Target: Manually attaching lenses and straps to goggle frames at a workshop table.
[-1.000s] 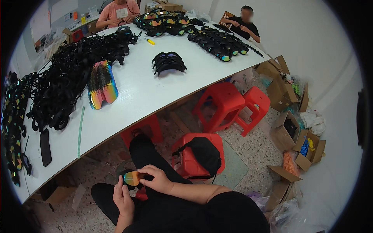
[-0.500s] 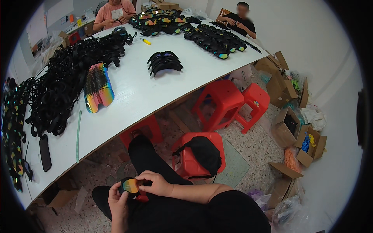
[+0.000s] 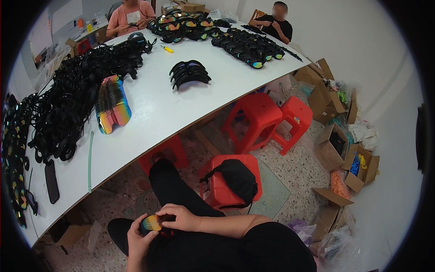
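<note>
Pinched at both ends! Our left hand [image 3: 137, 236] and right hand [image 3: 183, 218] close on the mirrored lens [image 3: 153, 222] between them, above our black trousers [image 3: 170, 187], long axis seemingly left-right, neither hand nearer.

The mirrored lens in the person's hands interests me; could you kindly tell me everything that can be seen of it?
The mirrored lens has a smooth, glossy face, golden to orange, turning bluish at its left edge, with a faint pale marking. It looks like hard plastic. Held over the black-clad legs, it faces up toward the camera. The left hand grips its left and lower edges, while the right hand grips its right side. The hands hide part of it.
</note>
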